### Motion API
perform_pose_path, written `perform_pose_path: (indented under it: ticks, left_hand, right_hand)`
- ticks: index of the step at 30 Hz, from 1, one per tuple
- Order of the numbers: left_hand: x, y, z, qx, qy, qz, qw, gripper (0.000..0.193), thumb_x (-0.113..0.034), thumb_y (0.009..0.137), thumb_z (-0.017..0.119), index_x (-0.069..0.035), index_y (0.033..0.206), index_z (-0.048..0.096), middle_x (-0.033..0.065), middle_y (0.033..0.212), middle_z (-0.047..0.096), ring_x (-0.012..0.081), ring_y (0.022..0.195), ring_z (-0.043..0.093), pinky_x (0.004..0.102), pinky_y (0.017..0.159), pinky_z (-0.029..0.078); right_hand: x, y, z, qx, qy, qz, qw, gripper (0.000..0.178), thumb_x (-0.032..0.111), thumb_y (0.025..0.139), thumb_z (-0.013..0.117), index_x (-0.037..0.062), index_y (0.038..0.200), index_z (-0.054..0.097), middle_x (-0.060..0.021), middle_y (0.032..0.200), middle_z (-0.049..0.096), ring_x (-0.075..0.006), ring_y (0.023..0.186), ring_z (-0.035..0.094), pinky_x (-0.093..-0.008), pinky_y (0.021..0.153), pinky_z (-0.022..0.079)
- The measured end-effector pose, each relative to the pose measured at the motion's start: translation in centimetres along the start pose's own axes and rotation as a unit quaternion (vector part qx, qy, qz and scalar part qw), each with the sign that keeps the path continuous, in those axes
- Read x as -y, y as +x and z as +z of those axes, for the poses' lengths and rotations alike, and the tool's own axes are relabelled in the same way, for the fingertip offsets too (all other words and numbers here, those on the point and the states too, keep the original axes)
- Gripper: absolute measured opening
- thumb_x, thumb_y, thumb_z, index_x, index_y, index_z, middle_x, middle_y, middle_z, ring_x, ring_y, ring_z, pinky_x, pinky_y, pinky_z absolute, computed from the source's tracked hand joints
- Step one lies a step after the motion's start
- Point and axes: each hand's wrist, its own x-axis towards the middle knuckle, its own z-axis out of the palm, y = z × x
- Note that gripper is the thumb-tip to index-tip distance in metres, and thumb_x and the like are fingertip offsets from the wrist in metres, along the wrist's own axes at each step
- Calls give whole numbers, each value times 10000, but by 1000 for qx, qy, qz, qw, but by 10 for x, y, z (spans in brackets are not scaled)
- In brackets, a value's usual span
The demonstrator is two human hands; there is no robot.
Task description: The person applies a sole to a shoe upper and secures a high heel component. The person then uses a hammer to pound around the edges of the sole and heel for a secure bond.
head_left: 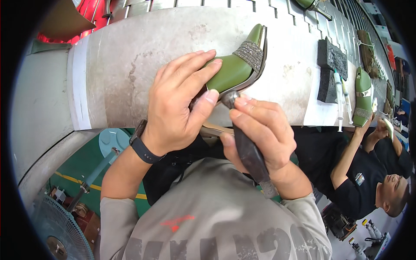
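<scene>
A green shoe point(234, 71) with a band of glittery strips across it and a dark sole edge lies tilted above the work table point(117, 73). My left hand point(177, 95) is closed round its heel end, with the fingers over the green upper and the thumb along the near side. My right hand point(264, 130) grips a hand tool point(251, 151) with a rounded metal head and a dark tapered handle. The tool's head is close against the sole edge, beside my left thumb; whether it touches cannot be made out. Below my hands, part of a tan strip-like piece shows.
To the right are black foam-like blocks point(331, 56), syringes point(339, 93) and a second green shoe point(362, 91), which a co-worker point(364, 173) in black touches. A slatted conveyor point(208, 4) runs along the far side. At lower left stands a fan point(60, 229).
</scene>
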Motion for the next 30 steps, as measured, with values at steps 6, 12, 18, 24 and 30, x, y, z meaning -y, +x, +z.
perform_pose_path:
  ticks: [6,12,18,24,30]
  left_hand:
    - [2,1,7,-58,-22,1,998,333,-123,967,598,-4,1254,718,173,1331,695,369,1245,627,451,1059,459]
    - [3,1,10,-61,-24,1,998,329,-118,987,571,6,1257,713,180,1328,696,381,1239,629,457,1054,471]
    - [6,-2,10,-83,-54,-9,995,319,-114,1004,566,7,1261,710,178,1317,701,376,1236,630,450,1054,477]
    - [3,0,9,-81,-31,12,996,309,-100,990,598,2,1258,714,164,1306,709,363,1232,633,448,1049,480]
    - [5,-3,8,-64,-42,26,997,317,-97,997,593,14,1273,701,174,1335,694,370,1256,616,442,1079,467]
  right_hand:
    - [6,-5,7,18,112,72,991,336,28,683,852,-26,997,743,-180,1039,730,-329,889,728,-375,819,633]
    - [5,-5,12,48,197,73,977,327,32,716,846,-1,1023,739,-160,1006,747,-307,881,739,-369,769,604]
    - [0,-9,7,2,116,26,993,335,34,719,849,-14,1030,734,-171,1030,749,-334,938,749,-376,801,617]
    - [11,-14,17,-31,-35,-20,999,336,45,765,822,-35,1074,719,-199,1074,730,-384,965,739,-416,850,624]
    - [14,-11,9,8,85,44,995,315,42,746,830,-7,1040,725,-170,994,738,-332,895,738,-391,790,609]
